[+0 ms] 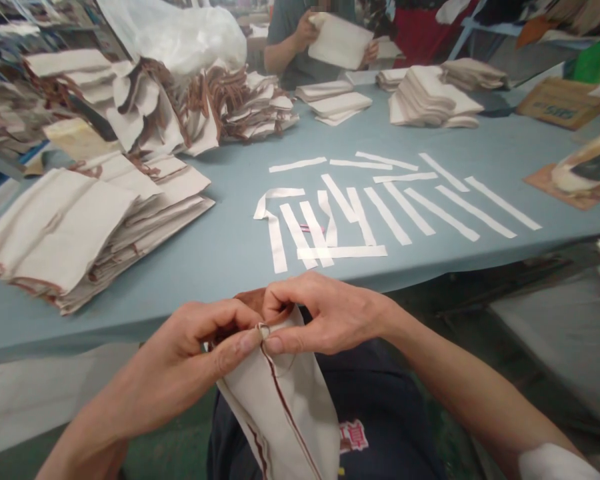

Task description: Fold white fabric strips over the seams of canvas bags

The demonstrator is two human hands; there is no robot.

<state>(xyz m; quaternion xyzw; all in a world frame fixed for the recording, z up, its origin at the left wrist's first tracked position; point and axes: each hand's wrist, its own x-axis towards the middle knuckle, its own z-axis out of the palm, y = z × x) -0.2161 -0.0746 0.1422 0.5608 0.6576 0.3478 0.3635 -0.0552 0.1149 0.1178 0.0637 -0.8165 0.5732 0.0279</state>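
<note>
A cream fabric piece (300, 393) with brown seam edging hangs over my lap, below the table's front edge. My left hand (205, 347) pinches its upper end from the left. From the right, my right hand (325, 317) grips the same end, its thumb close beside the left thumb. Both hands meet at the top of the brown seam, where a small loop of thread or cord shows between the thumbs. Brown material shows behind my fingers. What the curled fingertips hold underneath is hidden.
White strips (395, 213) lie scattered on the blue-grey table (230, 247). Folded cream pieces (80, 227) are stacked at left, with a larger heap (180, 107) behind. Across the table a person (300, 40) holds a cream piece. A cardboard box (565, 103) sits at right.
</note>
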